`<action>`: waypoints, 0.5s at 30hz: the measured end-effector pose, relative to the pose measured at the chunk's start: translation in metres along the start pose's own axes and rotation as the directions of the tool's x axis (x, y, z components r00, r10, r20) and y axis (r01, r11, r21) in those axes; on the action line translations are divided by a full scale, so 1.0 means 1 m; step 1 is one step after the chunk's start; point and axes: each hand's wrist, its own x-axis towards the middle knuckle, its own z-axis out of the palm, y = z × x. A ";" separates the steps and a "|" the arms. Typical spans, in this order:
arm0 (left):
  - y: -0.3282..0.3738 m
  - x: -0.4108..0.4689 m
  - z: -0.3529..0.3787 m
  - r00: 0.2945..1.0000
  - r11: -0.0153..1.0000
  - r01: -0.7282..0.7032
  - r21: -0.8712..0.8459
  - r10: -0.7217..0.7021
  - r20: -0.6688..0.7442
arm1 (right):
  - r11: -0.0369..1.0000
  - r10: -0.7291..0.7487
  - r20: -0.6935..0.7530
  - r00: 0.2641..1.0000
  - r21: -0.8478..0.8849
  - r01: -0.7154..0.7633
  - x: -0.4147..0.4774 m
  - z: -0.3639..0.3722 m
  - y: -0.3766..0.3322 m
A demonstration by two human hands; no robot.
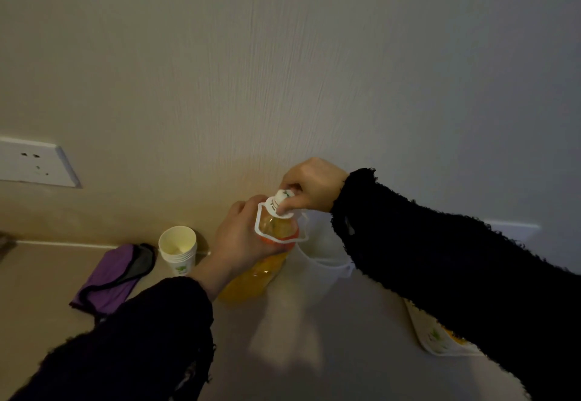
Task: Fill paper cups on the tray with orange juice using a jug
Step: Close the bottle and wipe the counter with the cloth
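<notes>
The juice bottle (256, 275) is gripped below the neck by the left hand (239, 240), neck uppermost on the worktop (298, 344). Its cap (280, 202) is pinched from above by the right hand (311, 185). The jug (327, 264) is set just beside.

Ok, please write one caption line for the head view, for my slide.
The left hand grips the orange juice bottle while the right hand pinches its white cap, beside stacked paper cups.
</notes>
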 end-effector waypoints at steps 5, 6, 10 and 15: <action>0.002 -0.001 0.005 0.995 0.997 0.071 -0.004 -0.071 0.064 | 0.947 0.314 -0.022 0.949 -0.060 -0.315 0.000 0.013 -0.005; 0.003 -0.001 0.004 0.995 0.997 0.073 0.002 -0.073 0.062 | 0.941 0.335 -0.010 0.942 -0.050 -0.335 0.000 0.014 -0.007; 0.007 0.005 -0.006 0.997 0.998 0.066 -0.006 -0.066 0.036 | 0.924 0.286 -0.004 0.958 0.267 -0.274 -0.007 0.005 -0.001; 0.011 0.009 -0.006 0.996 0.998 0.064 -0.027 -0.063 0.058 | 0.988 0.048 -0.020 0.999 0.147 -0.045 -0.010 -0.001 0.005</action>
